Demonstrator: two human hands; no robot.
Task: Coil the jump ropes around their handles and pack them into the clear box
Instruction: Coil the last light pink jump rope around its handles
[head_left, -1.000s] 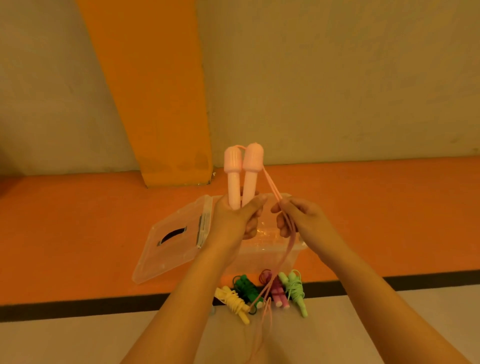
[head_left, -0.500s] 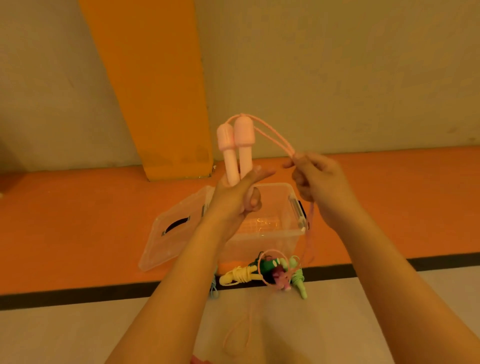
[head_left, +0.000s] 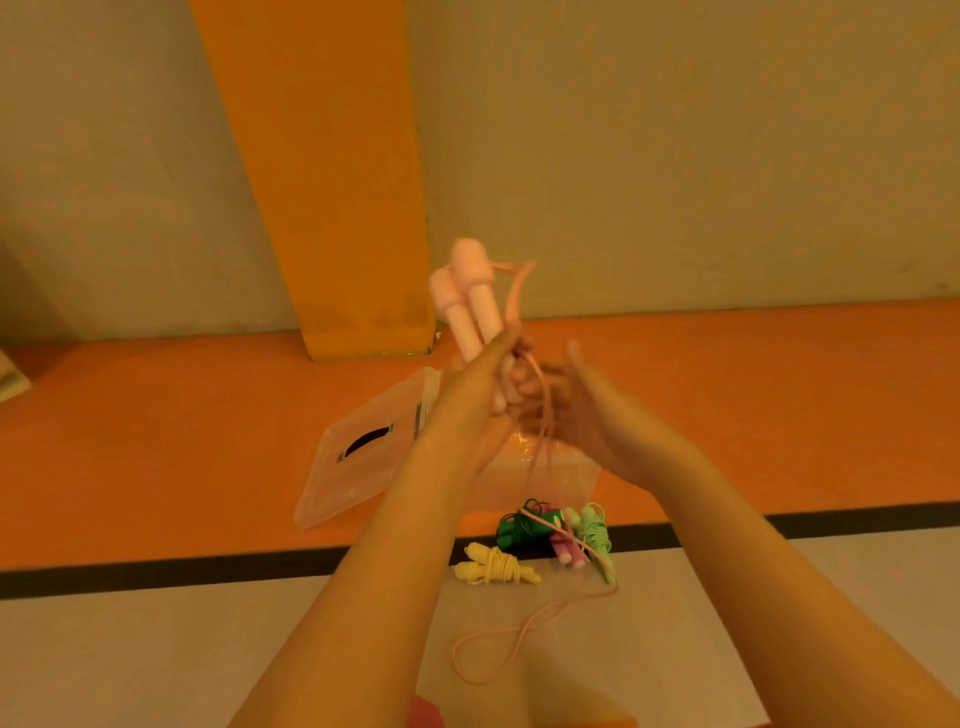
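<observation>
Head view: the left hand (head_left: 467, 400) is raised in front of the wall with its fingers wrapped around the lower ends of the two pink handles (head_left: 470, 306), which stand side by side, tilted slightly left, knobs uppermost. The pink rope (head_left: 514, 306) arcs off the knobs, drops between the two hands, and trails to a loose loop on the grey floor (head_left: 156, 649). The right hand (head_left: 582, 415) is just beside the left, thumb up, blurred; I cannot tell whether its fingers grip the rope. Below the hands the clear box (head_left: 550, 480) sits on the orange strip, its lid (head_left: 363, 457) off at its left. In front of the box lie a coiled yellow rope (head_left: 493, 569), a dark green rope (head_left: 522, 530), a light green rope (head_left: 595, 535) and a magenta-handled rope (head_left: 563, 551), close together.
</observation>
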